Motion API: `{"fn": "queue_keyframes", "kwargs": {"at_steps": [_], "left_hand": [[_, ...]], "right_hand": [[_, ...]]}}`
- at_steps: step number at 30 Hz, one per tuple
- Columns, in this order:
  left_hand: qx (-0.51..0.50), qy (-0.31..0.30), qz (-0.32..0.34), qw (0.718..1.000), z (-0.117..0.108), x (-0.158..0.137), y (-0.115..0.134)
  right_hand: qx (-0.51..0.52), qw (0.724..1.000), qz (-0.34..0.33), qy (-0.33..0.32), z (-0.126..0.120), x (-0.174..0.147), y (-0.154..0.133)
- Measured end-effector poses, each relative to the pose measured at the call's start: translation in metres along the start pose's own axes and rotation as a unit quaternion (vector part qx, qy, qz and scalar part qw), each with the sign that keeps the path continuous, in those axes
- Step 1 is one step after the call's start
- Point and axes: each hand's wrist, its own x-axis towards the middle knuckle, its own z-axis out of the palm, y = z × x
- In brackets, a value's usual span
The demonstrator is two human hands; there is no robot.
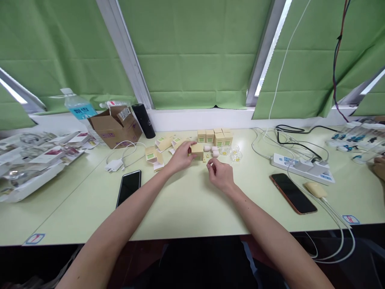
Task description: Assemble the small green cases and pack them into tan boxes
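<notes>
Near the middle of the table, my left hand (181,157) grips a small tan cardboard box (197,151) by its left side. My right hand (221,175) is just right of the box, thumb and fingers pinched together; whatever is between them is too small to make out. Tiny yellow pieces (207,156) lie between the box and my right fingertips. Small pale pink-white cylinders (215,152) and clear round plastic pieces with yellow centres (236,156) are beyond that hand. Behind them stand several closed tan boxes (219,139). Unfolded boxes (154,155) lie left of my left hand.
A phone (129,186) and white charger (114,165) lie on the left, before an open brown carton (116,128) and black cylinder (143,121). On the right are a power strip (282,162), cables and another phone (293,193). A tray of packaged items (33,180) sits far left.
</notes>
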Motion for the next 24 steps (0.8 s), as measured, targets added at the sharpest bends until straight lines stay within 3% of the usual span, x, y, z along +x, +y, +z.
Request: {"fn": "queue_keyframes", "kwargs": {"at_steps": [4, 10, 16, 24], "left_hand": [[0.020, 0.010, -0.047, 0.999, 0.009, 0.054, 0.002], [0.061, -0.034, -0.069, 0.995, 0.044, 0.110, 0.014], [0.079, -0.061, -0.076, 0.992, 0.070, 0.123, 0.015], [0.094, -0.081, -0.107, 0.986, 0.077, 0.122, 0.014]], "right_hand": [[0.012, 1.000, -0.015, 0.004, 0.002, -0.002, -0.002], [0.013, 1.000, -0.024, -0.002, 0.004, -0.003, -0.001], [0.013, 0.999, -0.043, 0.004, 0.004, -0.004, -0.002], [0.008, 0.998, -0.061, -0.001, 0.004, -0.005, -0.006]]}}
